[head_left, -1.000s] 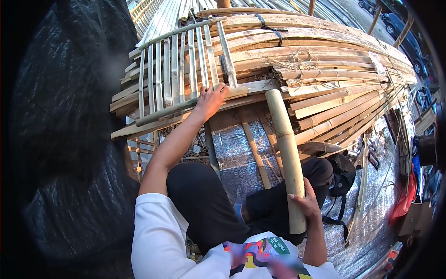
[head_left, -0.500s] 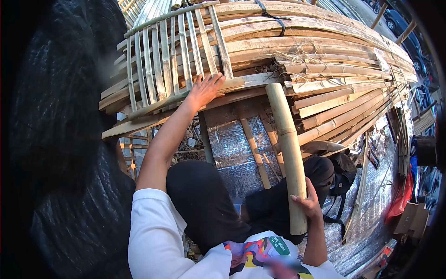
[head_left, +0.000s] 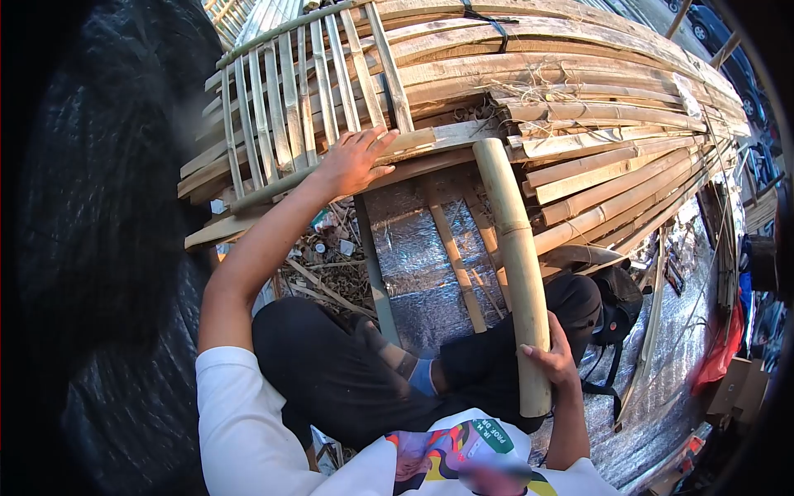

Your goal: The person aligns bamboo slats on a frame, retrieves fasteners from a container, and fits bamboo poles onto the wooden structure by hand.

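Bamboo tube (head_left: 514,273), thick and pale, found slanting lengthwise over the seated person's right leg, lower end at the lap, upper end near the stack's edge. Whether the upper end bears on anything cannot be told.

Right hand (head_left: 552,355): curled around the tube near its lower end, thumb across the face turned to the camera; the fingertips are hidden behind. In the inspector's judgement, a hold so near one end leaves the far end prone to swing; gripping closer to the middle would give better control.

Left hand (head_left: 356,161): palm down, fingers slightly spread, thumb apart, laid at the lower rail (head_left: 277,189) of a slatted bamboo frame (head_left: 293,99). Pressure cannot be determined. Steadying the frame would likely go better with the whole palm flat on the rail, fingers clear of the slat ends.

The frame lies over a stack of split bamboo strips (head_left: 579,70), bound by a black tie (head_left: 503,35). Silvery foil sheeting (head_left: 413,298) lies below, between the stack and the dark trousers (head_left: 331,355). Outermost: a black bag (head_left: 619,302) beside the right knee and a cardboard box (head_left: 736,390) farther right.
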A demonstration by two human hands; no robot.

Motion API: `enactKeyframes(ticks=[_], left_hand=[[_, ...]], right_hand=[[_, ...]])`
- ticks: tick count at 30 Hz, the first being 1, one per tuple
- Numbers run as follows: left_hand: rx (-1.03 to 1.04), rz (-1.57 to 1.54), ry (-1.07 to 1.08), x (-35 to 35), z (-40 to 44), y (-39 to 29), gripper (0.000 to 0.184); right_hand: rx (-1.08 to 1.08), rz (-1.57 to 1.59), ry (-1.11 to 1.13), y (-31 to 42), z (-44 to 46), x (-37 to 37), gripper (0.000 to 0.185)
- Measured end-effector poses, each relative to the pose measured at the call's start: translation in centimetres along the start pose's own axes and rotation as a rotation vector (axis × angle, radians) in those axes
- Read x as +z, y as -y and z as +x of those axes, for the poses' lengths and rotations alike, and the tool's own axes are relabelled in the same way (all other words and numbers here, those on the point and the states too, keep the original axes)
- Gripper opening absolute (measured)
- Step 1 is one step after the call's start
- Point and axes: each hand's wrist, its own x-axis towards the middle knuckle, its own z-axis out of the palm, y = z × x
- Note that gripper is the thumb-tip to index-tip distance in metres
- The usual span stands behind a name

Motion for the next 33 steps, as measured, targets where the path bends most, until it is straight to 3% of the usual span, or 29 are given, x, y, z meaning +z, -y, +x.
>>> enactKeyframes(ticks=[4,7,12,19,33], left_hand=[[0.058,0.051,0.173,-1.6,-1.0,-0.4,0.059],[0.000,0.080,0.012,-0.5,-0.2,-0.3,0.041],[0.005,0.189,-0.200,3.3,0.1,-0.1,0.039],[-0.191,0.018,-0.420,4.9,0.2,-1.7,0.038],[-0.320,0.030,-0.388,5.7,0.0,-3.1,0.038]], right_hand=[[-0.006,0.022,0.023,-0.3,0.2,-0.2,0.087],[-0.004,0.046,0.035,-0.1,0.4,-0.3,0.087],[0.013,0.051,0.040,-0.9,0.5,-1.2,0.085],[0.050,0.117,0.109,-1.6,0.0,-1.5,0.084],[0.002,-0.010,0.124,-0.6,-0.5,-0.8,0.081]])
